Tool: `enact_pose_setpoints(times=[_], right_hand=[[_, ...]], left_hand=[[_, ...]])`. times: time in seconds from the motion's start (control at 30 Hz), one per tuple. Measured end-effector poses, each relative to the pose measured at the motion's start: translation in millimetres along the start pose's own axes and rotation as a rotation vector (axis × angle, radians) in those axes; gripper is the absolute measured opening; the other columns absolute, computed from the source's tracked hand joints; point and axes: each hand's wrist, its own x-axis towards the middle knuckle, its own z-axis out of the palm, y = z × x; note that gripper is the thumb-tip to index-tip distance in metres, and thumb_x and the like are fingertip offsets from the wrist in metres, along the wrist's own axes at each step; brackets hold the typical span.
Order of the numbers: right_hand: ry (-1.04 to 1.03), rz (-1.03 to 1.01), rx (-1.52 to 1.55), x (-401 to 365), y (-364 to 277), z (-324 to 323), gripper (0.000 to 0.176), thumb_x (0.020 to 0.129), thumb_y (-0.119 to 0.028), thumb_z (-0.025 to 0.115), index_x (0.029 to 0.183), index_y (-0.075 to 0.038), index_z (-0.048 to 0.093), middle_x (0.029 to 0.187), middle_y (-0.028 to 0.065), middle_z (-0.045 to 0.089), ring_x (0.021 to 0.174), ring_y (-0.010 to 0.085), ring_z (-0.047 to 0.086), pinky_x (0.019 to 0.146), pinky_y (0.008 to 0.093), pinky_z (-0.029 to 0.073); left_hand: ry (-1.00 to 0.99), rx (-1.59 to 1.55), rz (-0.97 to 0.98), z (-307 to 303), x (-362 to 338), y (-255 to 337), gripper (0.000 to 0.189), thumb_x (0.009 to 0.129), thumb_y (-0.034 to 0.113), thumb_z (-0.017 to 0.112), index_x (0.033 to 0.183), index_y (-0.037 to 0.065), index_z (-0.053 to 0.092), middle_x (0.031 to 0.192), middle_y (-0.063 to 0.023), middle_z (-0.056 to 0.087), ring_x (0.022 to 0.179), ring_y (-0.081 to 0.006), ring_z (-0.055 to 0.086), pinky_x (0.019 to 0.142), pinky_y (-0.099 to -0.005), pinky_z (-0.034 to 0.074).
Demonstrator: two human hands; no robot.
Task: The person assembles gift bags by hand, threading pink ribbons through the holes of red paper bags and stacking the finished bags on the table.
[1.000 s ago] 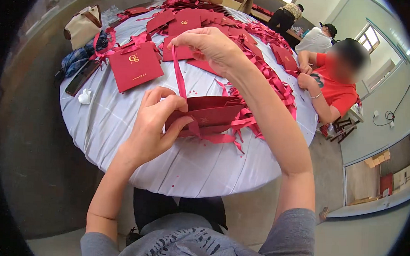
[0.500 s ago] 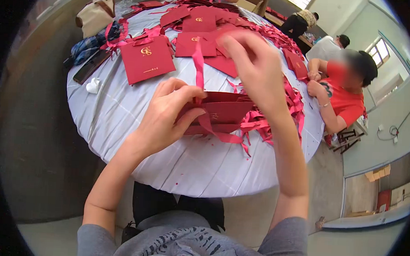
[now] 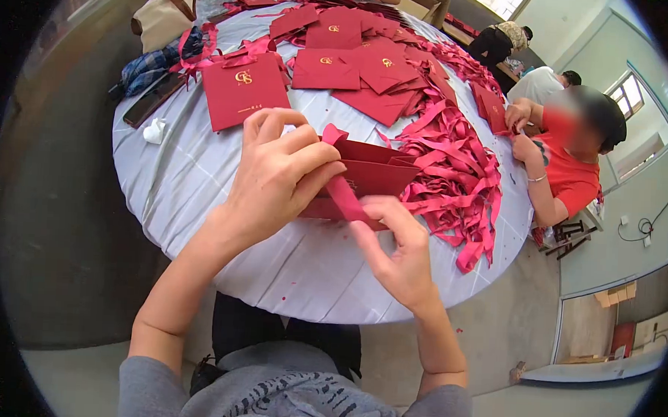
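Note:
A dark red paper gift bag (image 3: 384, 179) is in front of me, its top facing up and spread apart. My left hand (image 3: 276, 157) grips the bag's left upper edge, thumb and fingers pinched over a pink-red ribbon (image 3: 343, 197). One end of that ribbon sticks up past my left fingertips, and the rest slants down across the bag's near side. Lower right, my right hand (image 3: 401, 249) pinches the ribbon's lower part between thumb and index finger. My fingers hide part of the bag's left side.
Loose ribbons (image 3: 454, 184) are heaped to the right. Flat red bags with gold print (image 3: 242, 93) lie farther back. A white crumpled tissue (image 3: 155, 131), a dark phone-like object (image 3: 152, 102) and a cream handbag (image 3: 163, 18) are at the left. A co-worker in a red shirt (image 3: 570, 167) handles red pieces.
My right hand has come down from above the bag to its near side and now pinches the ribbon. The raised ribbon length has dropped; my left hand keeps its grip.

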Motion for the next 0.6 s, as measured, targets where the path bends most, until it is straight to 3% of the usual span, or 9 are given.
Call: enact_pose_setpoints(times=[0.07, 0.13, 0.27, 0.33, 0.43, 0.5, 0.6], right_hand=[[-0.061, 0.228, 0.295, -9.6, -6.4, -6.3, 0.006, 0.087, -0.004, 0.06, 0.09, 0.001, 0.058, 0.078, 0.0088, 0.064, 0.072, 0.0155, 0.063, 0.064, 0.0274, 0.049], [-0.088, 0.294, 0.297, -20.4, -3.9, -12.6, 0.007, 0.088, -0.003, 0.059, 0.092, 0.002, 0.058, 0.078, 0.0081, 0.063, 0.073, 0.0138, 0.063, 0.064, 0.0264, 0.05], [-0.117, 0.38, 0.24, -41.2, 2.7, -32.6, 0.011, 0.088, -0.001, 0.058, 0.097, 0.005, 0.058, 0.079, 0.0072, 0.063, 0.072, 0.0118, 0.063, 0.064, 0.0252, 0.05], [-0.034, 0.348, 0.168, -51.8, 6.7, -42.9, 0.012, 0.087, 0.001, 0.058, 0.098, 0.005, 0.059, 0.079, 0.0077, 0.064, 0.069, 0.0113, 0.062, 0.064, 0.0236, 0.049], [0.003, 0.4, 0.109, -63.1, 11.7, -61.2, 0.013, 0.086, 0.003, 0.057, 0.099, 0.005, 0.059, 0.08, 0.0086, 0.065, 0.069, 0.0123, 0.061, 0.066, 0.0235, 0.048], [0.14, 0.397, 0.183, -65.9, 11.4, -67.1, 0.013, 0.085, 0.003, 0.06, 0.098, 0.005, 0.061, 0.081, 0.0076, 0.066, 0.068, 0.0111, 0.061, 0.065, 0.0226, 0.048], [0.335, 0.332, 0.279, -59.3, 3.1, -65.3, 0.014, 0.085, 0.004, 0.058, 0.1, 0.005, 0.06, 0.085, 0.0103, 0.065, 0.072, 0.0129, 0.061, 0.069, 0.0234, 0.048]], left_hand=[[0.006, 0.022, 0.007, -0.9, 3.5, 5.5, 0.011, 0.072, 0.01, 0.071, 0.08, 0.007, 0.065, 0.083, -0.0057, 0.057, 0.092, -0.026, 0.051, 0.085, -0.0405, 0.036], [0.056, 0.076, -0.013, -3.3, 7.6, 9.5, 0.013, 0.069, 0.01, 0.073, 0.078, 0.007, 0.065, 0.089, -0.005, 0.056, 0.094, -0.0259, 0.05, 0.086, -0.0395, 0.036], [-0.095, 0.098, 0.114, 1.9, 14.6, 9.5, 0.021, 0.075, 0.004, 0.065, 0.095, 0.007, 0.063, 0.093, -0.006, 0.057, 0.095, -0.0265, 0.049, 0.085, -0.0384, 0.036], [-0.132, 0.093, 0.131, 5.5, 17.6, 7.9, 0.024, 0.078, 0.002, 0.06, 0.102, 0.007, 0.06, 0.091, -0.0065, 0.058, 0.092, -0.0248, 0.051, 0.084, -0.0373, 0.037], [-0.216, 0.022, 0.097, 6.7, 26.9, 4.0, 0.018, 0.079, 0.005, 0.061, 0.097, 0.007, 0.059, 0.082, -0.0063, 0.059, 0.086, -0.0224, 0.054, 0.08, -0.0354, 0.037], [-0.395, 0.069, 0.073, 7.6, 34.9, 3.0, 0.011, 0.08, 0.009, 0.062, 0.091, 0.007, 0.058, 0.074, -0.0071, 0.06, 0.078, -0.0221, 0.057, 0.077, -0.0343, 0.038], [-0.371, -0.014, 0.064, 17.1, 38.4, -6.9, 0.012, 0.08, 0.013, 0.063, 0.089, 0.007, 0.058, 0.072, -0.0086, 0.059, 0.076, -0.0233, 0.058, 0.076, -0.0347, 0.039]])
